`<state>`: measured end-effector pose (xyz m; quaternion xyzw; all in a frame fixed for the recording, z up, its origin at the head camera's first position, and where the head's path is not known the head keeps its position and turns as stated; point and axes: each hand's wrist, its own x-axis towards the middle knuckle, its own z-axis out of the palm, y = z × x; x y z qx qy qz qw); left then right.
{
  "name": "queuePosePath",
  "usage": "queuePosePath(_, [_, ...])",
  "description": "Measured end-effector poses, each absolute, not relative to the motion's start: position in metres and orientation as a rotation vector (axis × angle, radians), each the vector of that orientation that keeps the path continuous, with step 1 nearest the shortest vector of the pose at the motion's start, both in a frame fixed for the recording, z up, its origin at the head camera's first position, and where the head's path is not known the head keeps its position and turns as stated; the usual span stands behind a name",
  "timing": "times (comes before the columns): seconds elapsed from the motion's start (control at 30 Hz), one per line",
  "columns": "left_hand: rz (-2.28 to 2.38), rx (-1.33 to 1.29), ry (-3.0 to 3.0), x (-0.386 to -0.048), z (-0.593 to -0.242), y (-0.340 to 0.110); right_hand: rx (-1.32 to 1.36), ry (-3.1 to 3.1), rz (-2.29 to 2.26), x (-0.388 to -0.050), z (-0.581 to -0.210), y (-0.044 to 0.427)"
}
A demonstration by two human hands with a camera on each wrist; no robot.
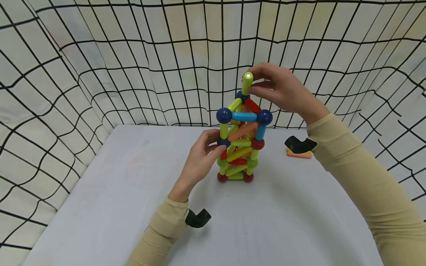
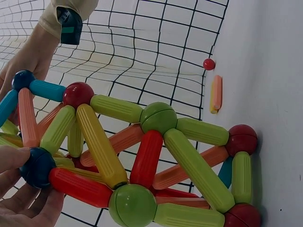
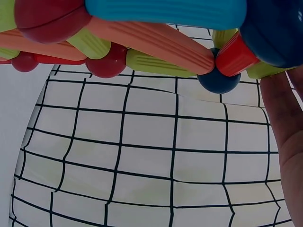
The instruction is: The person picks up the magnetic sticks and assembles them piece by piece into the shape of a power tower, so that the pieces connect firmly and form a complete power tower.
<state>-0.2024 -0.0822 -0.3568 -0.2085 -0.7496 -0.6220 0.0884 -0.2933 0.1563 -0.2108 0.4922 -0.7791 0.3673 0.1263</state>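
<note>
A tall tower (image 1: 239, 142) of coloured rods and balls stands upright on the white table. At its top, my right hand (image 1: 283, 87) pinches a lime-green rod (image 1: 247, 83), which stands upright on the dark blue ball (image 1: 242, 96) at the back. Lower on the near left side, my left hand (image 1: 201, 153) holds a dark blue ball (image 2: 37, 168) of the tower between thumb and fingers. Two more dark blue balls, joined by a light blue rod (image 1: 244, 116), form the near top edge. In the right wrist view only part of my right hand (image 3: 289, 132) shows.
Loose orange (image 1: 298, 155) and yellow rods lie on the table to the right, partly behind a black wrist strap (image 1: 300, 144). A loose red ball (image 2: 209, 64) lies near them in the left wrist view. A black-lined grid backdrop (image 1: 143, 66) surrounds the table (image 1: 133, 192).
</note>
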Motion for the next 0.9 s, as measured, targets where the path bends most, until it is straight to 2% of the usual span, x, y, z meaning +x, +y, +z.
queuePosePath(0.47, [-1.822,-0.615,-2.244,-0.201,-0.356,-0.081,1.507,-2.242,1.085,-0.299,-0.215,0.155])
queuePosePath(0.9, [-1.804,-0.605,-2.245,-0.201,-0.357,-0.08,1.371,-2.31,1.145,-0.305,-0.216,0.154])
